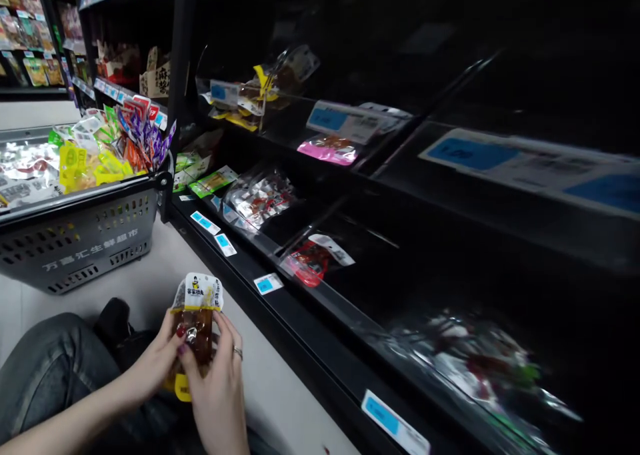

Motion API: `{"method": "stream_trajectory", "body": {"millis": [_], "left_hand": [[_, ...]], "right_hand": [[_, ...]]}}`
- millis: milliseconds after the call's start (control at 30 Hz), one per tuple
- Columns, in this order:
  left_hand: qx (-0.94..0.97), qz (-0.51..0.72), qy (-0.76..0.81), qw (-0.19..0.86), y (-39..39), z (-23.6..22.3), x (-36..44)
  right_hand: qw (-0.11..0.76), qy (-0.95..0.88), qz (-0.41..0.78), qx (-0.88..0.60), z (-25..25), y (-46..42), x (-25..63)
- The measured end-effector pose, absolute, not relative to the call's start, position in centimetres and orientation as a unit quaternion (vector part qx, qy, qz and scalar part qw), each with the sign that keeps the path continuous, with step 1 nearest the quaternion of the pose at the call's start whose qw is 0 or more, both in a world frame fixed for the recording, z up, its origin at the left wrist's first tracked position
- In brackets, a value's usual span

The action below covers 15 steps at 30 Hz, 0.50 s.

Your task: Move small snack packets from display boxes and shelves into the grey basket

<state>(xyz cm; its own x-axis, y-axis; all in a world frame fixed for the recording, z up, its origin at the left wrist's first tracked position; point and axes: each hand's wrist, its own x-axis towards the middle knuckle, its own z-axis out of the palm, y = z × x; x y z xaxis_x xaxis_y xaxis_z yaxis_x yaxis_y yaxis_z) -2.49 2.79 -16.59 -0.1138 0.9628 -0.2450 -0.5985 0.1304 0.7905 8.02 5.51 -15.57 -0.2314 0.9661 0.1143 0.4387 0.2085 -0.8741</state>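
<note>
Between my two hands I hold a sealed snack pack [203, 294] with a white top label, yellow edging and a brown, shiny filling. My left hand [163, 358] grips its left side, the thumb lying across the front. On the other side, my right hand [220, 368] has its fingers wrapped round the edge and its thumb pressed on the front; a ring is on one finger. The pack is tilted upright above my lap, apart from the shelf. Its back is hidden.
A grey shopping basket [125, 225] full of colourful packets stands at the left. Dark shelves with price tags [269, 283] run along the right. On them lie a red packet [307, 262], silver packets [263, 198] and a pink-edged packet [327, 150]. My bent knee [55, 355] is at lower left.
</note>
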Motion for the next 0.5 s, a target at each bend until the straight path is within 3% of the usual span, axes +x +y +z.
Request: {"method": "stream_trajectory", "body": {"millis": [333, 500], "left_hand": [[0.138, 0.609, 0.427, 0.654, 2.8, -16.2, -2.4], [0.189, 0.627, 0.421, 0.627, 3.0, -16.4, -2.1]], "right_hand": [[0.325, -0.668, 0.396, -0.54, -14.7, 5.6, 8.7], [0.321, -0.662, 0.39, -0.553, -14.2, 5.5, 8.7]]}}
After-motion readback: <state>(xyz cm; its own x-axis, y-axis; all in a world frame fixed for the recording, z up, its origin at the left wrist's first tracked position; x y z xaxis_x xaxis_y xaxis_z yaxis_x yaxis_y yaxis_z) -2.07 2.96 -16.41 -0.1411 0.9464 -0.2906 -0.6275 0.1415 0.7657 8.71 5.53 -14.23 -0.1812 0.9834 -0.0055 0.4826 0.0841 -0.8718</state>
